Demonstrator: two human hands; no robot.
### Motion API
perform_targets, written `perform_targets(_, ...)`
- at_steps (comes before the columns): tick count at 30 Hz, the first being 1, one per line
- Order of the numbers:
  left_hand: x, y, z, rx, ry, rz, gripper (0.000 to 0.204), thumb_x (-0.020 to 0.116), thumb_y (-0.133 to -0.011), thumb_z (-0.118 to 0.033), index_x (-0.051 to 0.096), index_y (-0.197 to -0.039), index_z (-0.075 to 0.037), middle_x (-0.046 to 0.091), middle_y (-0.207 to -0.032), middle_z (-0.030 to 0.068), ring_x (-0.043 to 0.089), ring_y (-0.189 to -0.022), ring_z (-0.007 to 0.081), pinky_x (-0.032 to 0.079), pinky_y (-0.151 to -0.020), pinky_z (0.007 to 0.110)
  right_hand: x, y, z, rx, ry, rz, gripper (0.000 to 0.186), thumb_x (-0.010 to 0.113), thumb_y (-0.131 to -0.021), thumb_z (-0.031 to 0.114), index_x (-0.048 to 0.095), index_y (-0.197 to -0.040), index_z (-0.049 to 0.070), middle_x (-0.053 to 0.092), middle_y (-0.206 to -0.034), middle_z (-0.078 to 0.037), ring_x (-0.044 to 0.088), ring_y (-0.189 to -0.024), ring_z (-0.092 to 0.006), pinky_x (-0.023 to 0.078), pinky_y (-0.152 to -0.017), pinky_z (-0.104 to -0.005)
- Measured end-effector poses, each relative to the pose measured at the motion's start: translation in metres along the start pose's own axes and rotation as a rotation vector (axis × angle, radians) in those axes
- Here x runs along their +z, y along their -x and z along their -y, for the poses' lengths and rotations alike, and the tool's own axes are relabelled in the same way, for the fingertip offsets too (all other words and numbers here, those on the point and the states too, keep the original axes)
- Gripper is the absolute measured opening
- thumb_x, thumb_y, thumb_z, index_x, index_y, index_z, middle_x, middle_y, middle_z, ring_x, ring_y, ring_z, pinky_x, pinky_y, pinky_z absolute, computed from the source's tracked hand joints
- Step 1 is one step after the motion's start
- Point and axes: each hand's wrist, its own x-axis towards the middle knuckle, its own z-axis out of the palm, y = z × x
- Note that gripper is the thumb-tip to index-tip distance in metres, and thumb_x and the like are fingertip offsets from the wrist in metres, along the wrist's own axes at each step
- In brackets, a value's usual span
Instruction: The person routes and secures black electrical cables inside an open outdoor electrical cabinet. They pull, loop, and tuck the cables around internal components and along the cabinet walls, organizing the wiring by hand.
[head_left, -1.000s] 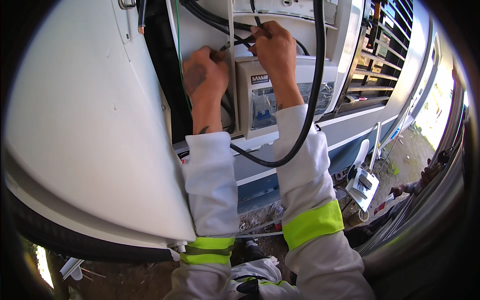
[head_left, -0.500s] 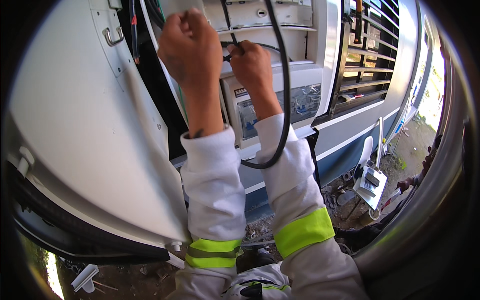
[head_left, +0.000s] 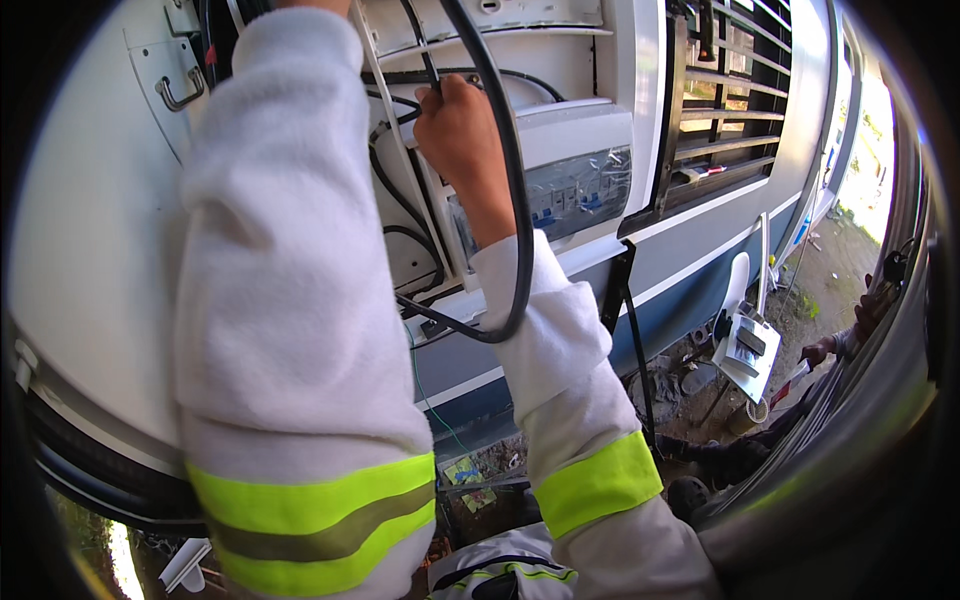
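My right hand is closed around a black cable that runs up from my fingers inside an open white cabinet. A thicker black cable hangs in a loop in front of my right wrist and sleeve. Just below that hand, a white breaker box with a clear plastic-covered front shows blue-switched breakers. My left arm reaches up past the top edge. Only a sliver of my left hand shows there; its fingers are out of sight.
A white door panel with a metal handle stands at left. More black cables run down inside the cabinet. A louvred window is at right. Below right, a person's hand is near a small white board.
My left hand has risen up and left, almost out of view, its sleeve now large in front. My right hand stays on the cable. The breaker box cover is less blocked.
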Motion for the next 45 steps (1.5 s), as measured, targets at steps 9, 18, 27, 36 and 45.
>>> perform_targets(9, -0.001, -0.054, 0.029, 0.724, -0.254, -0.01, 0.049, 0.049, -0.106, -0.041, 0.068, -0.116, 0.002, 0.067, -0.108, 0.0333, 0.065, -0.104, 0.0488, 0.053, -0.088, 0.053, -0.018, -0.019, 0.0, 0.105, -0.117, 0.179, 0.026, 0.07, -0.09, 0.031, 0.081, -0.093, 0.008, 0.073, -0.086, -0.026, 0.07, -0.084, -0.0447, 0.054, -0.082, -0.0496)
perform_targets(18, -0.011, -0.056, 0.023, 0.592, -0.304, 0.06, 0.051, 0.048, -0.103, -0.037, 0.07, -0.092, 0.007, 0.068, -0.091, 0.0354, 0.068, -0.095, 0.0506, 0.052, -0.08, 0.053, -0.02, -0.026, -0.008, -0.016, 0.173, 0.182, 0.033, 0.067, -0.094, 0.041, 0.078, -0.097, 0.01, 0.074, -0.079, -0.011, 0.072, -0.079, -0.0333, 0.056, -0.079, -0.0424)
perform_targets(27, -0.007, -0.045, 0.019, 0.538, -0.286, -0.072, 0.049, 0.057, -0.098, -0.045, 0.073, -0.103, 0.001, 0.07, -0.101, 0.0322, 0.067, -0.104, 0.0482, 0.052, -0.089, 0.053, -0.02, -0.032, 0.001, -0.043, 0.248, 0.231, 0.035, 0.066, -0.093, 0.037, 0.077, -0.092, 0.004, 0.073, -0.087, -0.022, 0.068, -0.09, -0.0447, 0.054, -0.087, -0.0484)
perform_targets(36, -0.003, -0.033, 0.013, 0.452, -0.247, -0.13, 0.037, 0.057, -0.099, -0.036, 0.072, -0.106, -0.003, 0.072, -0.101, 0.0275, 0.068, -0.1, 0.0461, 0.053, -0.088, 0.052, -0.02, -0.021, 0.0, -0.021, 0.226, 0.204, 0.025, 0.068, -0.092, 0.031, 0.08, -0.097, 0.01, 0.074, -0.088, -0.021, 0.071, -0.09, -0.0412, 0.057, -0.079, -0.047)
perform_targets(45, 0.0, -0.018, 0.014, 0.501, -0.103, -0.142, 0.03, 0.061, -0.1, -0.027, 0.066, -0.113, 0.0, 0.071, -0.103, 0.0274, 0.066, -0.102, 0.0479, 0.052, -0.087, 0.054, -0.031, -0.022, -0.007, -0.013, 0.032, 0.312, 0.041, 0.063, -0.098, 0.046, 0.074, -0.093, 0.007, 0.073, -0.082, -0.013, 0.069, -0.081, -0.0324, 0.054, -0.078, -0.0427)
